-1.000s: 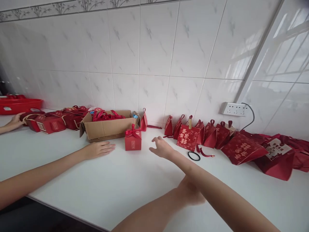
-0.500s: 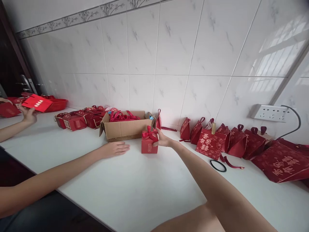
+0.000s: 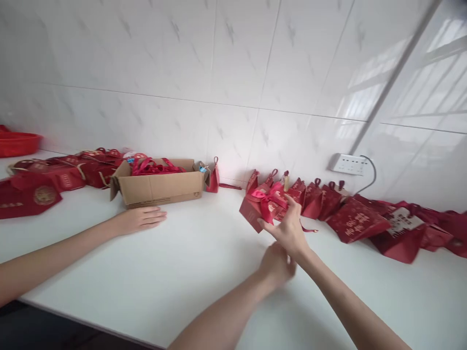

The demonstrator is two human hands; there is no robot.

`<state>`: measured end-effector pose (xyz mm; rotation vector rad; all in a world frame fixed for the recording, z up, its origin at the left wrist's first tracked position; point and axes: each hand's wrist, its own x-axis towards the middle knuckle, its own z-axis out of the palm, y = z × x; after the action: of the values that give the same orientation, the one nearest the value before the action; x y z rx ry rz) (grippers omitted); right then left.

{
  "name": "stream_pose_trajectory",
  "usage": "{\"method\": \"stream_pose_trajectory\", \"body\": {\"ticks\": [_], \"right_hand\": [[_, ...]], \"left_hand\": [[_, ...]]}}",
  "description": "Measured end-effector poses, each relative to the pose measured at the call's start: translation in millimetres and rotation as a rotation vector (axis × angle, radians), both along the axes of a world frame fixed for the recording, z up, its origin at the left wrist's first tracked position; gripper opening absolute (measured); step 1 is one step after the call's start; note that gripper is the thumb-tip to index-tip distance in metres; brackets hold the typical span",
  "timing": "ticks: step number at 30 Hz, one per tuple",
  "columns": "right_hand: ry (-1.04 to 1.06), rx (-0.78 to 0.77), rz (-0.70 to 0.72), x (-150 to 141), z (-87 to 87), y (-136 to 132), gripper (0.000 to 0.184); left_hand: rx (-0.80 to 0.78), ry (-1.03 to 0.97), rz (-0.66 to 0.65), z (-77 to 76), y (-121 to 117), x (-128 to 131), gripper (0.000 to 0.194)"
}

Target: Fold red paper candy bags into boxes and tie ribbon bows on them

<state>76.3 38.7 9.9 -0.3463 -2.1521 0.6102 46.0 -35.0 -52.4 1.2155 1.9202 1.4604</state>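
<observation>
My right hand (image 3: 290,228) grips a small red gift box (image 3: 251,214) with a red ribbon bow on it, raised and tilted above the white table. Its thumb and fingers press on either side by the bow. Just below that wrist, my left hand (image 3: 276,265) is curled with its fingers closed. It is slightly blurred, and what it may hold is hidden. Behind the gift box stands a row of red gift bags (image 3: 314,199) along the wall, partly covered by the box and my right hand.
A cardboard box (image 3: 164,189) of red ribbons stands near the wall, a small red bag (image 3: 214,177) beside it. Another person's hand (image 3: 140,218) lies flat in front. Red boxes (image 3: 63,180) and a red basin (image 3: 20,143) are at left. A power strip (image 3: 348,164) is on the wall.
The view has turned right. My right hand has lifted the gift box off the table, moved it right and tilted it. My left hand has come into view beneath it.
</observation>
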Motion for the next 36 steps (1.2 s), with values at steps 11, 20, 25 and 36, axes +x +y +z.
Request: {"method": "stream_pose_trajectory", "body": {"ticks": [11,20,25,36], "right_hand": [[0.097,-0.058,-0.105,57.7,-56.6,31.4,0.1],[0.028,-0.393,0.159,72.2,-35.8,34.2,0.042],[0.021,-0.275,0.141,68.9,-35.1,38.0,0.029],[0.053,-0.731,0.239,62.7,-36.0,46.2,0.047]], "left_hand": [[0.39,-0.248,0.1,12.8,7.5,-19.2,0.073],[0.389,-0.07,-0.048,19.9,-1.9,-41.1,0.057],[0.413,0.267,0.152,20.6,-1.9,-38.0,0.05],[0.546,0.303,0.387,19.0,4.4,-31.1,0.012]]}}
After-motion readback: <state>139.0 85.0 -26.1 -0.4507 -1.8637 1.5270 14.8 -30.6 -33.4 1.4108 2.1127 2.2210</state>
